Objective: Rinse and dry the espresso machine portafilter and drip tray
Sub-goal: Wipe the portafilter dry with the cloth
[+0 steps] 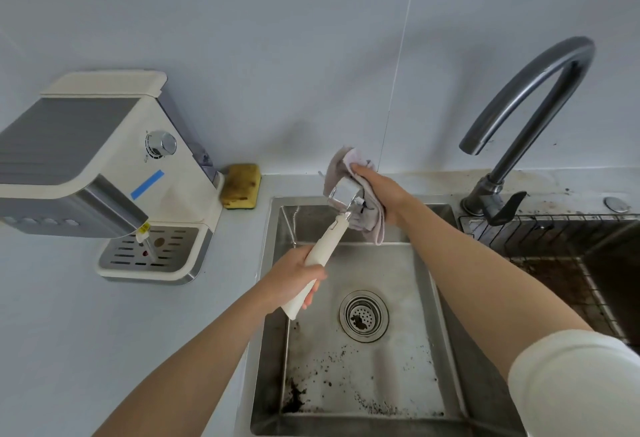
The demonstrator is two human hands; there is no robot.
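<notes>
Left to right over the sink point(273, 298): left hand point(294, 277) wrapped shut around the portafilter point(330, 239) by its long white handle, likely a rigid, head-heavy, wet-slick piece best held there, right hand point(381, 194) closed on a soft cloth point(367, 218) cupping the metal head.

Single head cam, wide-angle, looks fwd and steeply down from above the bench point(86, 350). Sink point(360, 367) sits centre-low and close; wall fills the top half. Both forearms enter from bottom edge. Edges curve w/ lens distortion.
</notes>
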